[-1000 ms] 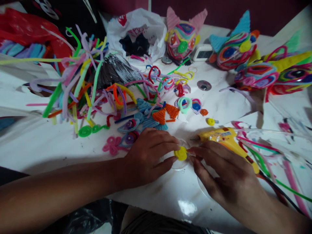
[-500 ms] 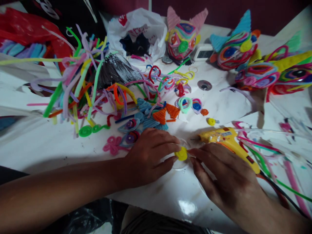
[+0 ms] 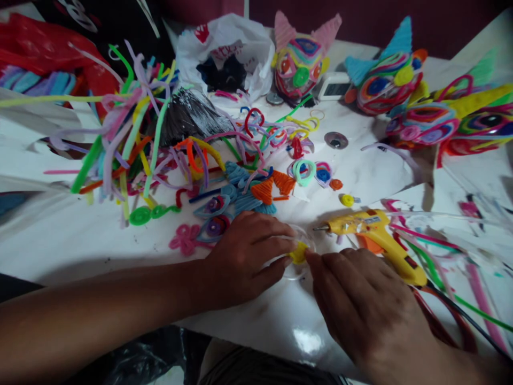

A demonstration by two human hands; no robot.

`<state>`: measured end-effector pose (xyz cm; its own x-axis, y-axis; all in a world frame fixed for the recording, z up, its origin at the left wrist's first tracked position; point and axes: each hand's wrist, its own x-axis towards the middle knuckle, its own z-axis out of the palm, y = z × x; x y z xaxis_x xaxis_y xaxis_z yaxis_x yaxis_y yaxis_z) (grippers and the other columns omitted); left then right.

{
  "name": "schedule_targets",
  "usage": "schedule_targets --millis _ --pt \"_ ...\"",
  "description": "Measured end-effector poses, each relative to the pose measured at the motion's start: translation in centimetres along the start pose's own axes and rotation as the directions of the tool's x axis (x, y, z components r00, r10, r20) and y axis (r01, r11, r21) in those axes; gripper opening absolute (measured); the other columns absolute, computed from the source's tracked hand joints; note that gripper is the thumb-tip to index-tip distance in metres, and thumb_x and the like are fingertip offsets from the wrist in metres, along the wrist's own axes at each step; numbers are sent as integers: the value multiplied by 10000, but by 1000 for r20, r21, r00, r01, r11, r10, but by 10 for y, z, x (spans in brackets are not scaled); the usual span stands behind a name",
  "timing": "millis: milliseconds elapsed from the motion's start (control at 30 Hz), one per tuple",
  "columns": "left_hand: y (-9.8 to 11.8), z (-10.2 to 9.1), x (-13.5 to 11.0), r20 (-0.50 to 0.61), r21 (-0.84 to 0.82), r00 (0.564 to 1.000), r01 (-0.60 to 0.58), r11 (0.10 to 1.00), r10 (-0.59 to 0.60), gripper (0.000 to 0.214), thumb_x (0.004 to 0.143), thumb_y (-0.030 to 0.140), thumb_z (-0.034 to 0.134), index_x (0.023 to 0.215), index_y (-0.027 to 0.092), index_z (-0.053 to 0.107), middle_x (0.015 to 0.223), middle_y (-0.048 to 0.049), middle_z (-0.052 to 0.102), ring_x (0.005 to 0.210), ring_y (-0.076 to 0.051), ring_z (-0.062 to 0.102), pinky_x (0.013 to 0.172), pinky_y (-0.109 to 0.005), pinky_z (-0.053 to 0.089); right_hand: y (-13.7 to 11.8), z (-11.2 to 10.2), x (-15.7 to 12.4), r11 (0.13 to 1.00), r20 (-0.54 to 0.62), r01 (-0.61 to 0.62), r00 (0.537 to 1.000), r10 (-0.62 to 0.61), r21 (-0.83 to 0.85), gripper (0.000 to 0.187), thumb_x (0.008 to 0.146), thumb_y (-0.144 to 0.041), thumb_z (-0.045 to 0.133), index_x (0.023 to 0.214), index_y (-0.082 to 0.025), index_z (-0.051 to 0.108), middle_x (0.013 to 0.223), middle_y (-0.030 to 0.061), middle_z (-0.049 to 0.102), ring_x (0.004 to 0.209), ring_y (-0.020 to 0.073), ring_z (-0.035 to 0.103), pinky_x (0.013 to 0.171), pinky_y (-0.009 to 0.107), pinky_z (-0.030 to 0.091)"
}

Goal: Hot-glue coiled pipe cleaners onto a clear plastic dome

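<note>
My left hand (image 3: 244, 259) pinches a small yellow pipe-cleaner coil (image 3: 298, 252) between thumb and fingers, just above a clear plastic dome (image 3: 294, 270) on the white table (image 3: 72, 243). My right hand (image 3: 360, 302) meets it from the right, fingers curled and pressed against the same coil, partly hiding it. A yellow glue gun (image 3: 374, 235) lies just behind my right hand, nozzle pointing left.
A heap of coloured pipe cleaners (image 3: 132, 139) fills the left and middle. Blue and orange woven pieces (image 3: 256, 190) lie behind my left hand. Finished pipe-cleaner animal heads (image 3: 300, 59) stand at the back and right (image 3: 385, 80). A white plastic bag (image 3: 226, 53) sits at the back.
My right hand has slid left and closed further over the yellow coil, uncovering more of the glue gun. My left hand has stayed put.
</note>
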<state>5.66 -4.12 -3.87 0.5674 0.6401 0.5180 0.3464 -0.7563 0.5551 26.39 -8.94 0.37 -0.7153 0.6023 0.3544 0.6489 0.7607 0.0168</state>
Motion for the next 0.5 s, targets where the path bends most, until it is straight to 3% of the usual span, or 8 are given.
schedule_targets --millis 267,500 --pt "1 0 2 -28 -58 999 30 998 -32 159 846 146 607 1002 171 627 1090 -65 668 1036 -201 599 913 -398 474 -8 2 2 997 11 -16 1000 16 -74 272 822 -36 457 1023 33 627 793 146 622 674 230 493 564 368 380" --pt "2 -1 5 -22 -84 999 38 996 -40 148 847 147 595 989 177 623 1075 -67 671 1018 -195 605 898 -388 494 -5 -4 4 998 30 -4 1000 6 -63 234 846 -32 445 956 -38 652 743 98 600 656 208 479 564 355 377"
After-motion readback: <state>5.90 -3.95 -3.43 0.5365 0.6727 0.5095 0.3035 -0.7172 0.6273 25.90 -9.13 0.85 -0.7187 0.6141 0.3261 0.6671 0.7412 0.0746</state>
